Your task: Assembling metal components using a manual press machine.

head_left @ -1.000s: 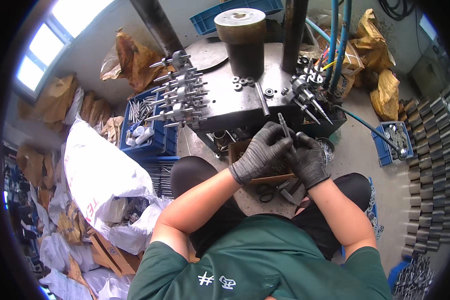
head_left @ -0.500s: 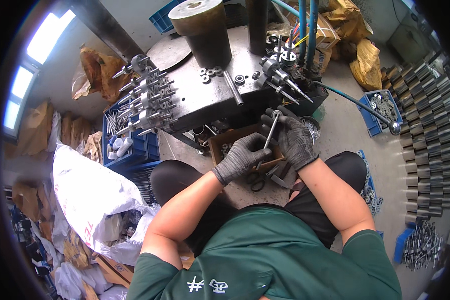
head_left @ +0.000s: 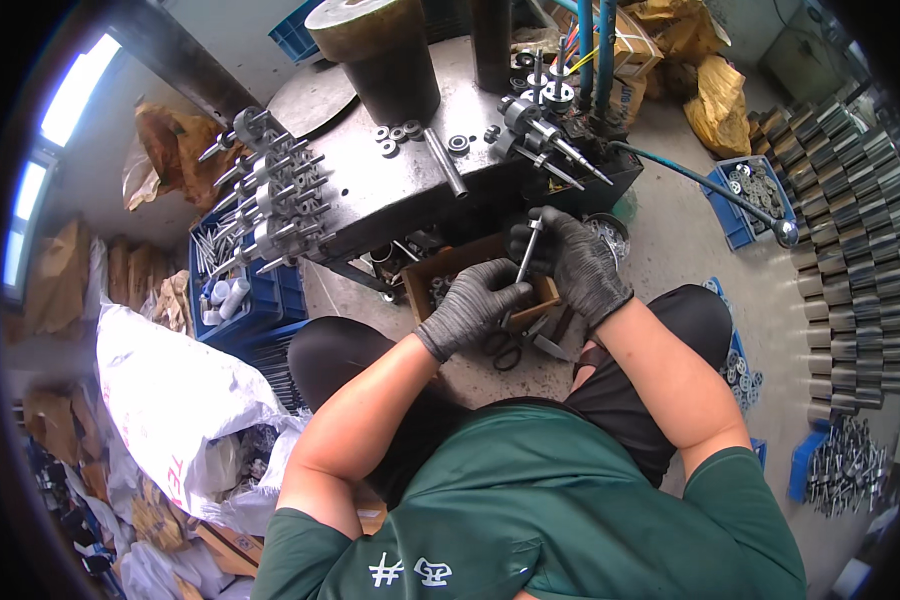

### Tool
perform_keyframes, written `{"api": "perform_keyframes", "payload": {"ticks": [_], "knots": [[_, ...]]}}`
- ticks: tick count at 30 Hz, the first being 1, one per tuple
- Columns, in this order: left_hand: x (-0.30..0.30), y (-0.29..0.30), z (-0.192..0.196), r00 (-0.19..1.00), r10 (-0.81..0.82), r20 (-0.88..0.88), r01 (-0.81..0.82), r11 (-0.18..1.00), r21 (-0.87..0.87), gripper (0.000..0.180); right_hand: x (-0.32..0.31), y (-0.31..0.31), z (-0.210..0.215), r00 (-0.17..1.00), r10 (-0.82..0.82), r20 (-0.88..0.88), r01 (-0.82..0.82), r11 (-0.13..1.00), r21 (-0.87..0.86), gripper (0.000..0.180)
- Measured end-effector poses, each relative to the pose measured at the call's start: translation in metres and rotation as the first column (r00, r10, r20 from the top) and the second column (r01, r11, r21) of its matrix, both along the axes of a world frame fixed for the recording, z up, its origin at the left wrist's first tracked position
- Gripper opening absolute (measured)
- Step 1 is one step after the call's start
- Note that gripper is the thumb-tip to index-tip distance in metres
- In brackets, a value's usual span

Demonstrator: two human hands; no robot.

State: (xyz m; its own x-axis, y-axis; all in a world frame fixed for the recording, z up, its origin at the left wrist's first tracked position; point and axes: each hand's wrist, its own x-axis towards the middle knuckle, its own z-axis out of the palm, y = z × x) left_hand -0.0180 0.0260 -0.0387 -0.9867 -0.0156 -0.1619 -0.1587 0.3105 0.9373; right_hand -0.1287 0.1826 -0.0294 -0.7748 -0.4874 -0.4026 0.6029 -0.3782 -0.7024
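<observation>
We grasp a metal rod (head_left: 528,256) near the worktop (head_left: 375,185). Our left hand (head_left: 473,303) pinches below, right hand (head_left: 584,262) above.

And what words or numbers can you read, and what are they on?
White characters on the green shirt: I won't copy them.
Red letters on the white sack: partly folded away; not copied either.
Print on the brown package beside the blue hoses: too blurred to read.
Held metal rod: no writing visible.
</observation>
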Motion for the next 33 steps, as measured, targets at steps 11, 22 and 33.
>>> {"api": "perform_keyframes", "payload": {"ticks": [11,22,33], "knots": [[0.003,-0.002,-0.014,0.995,-0.019,-0.095,0.017,1.000,-0.018,0.026,0.006,0.001,0.007,0.966,0.137,-0.218,-0.100,0.980,0.170,0.036],[0.006,-0.002,-0.007,0.992,0.009,-0.122,-0.005,1.000,0.027,0.026,0.017,-0.007,0.014,0.914,0.135,-0.383,-0.036,0.966,0.255,0.040],[0.008,-0.003,0.002,0.989,0.017,-0.150,-0.013,1.000,0.028,0.027,0.023,-0.009,0.005,0.938,0.063,-0.340,-0.084,0.995,-0.048,0.032]]}}
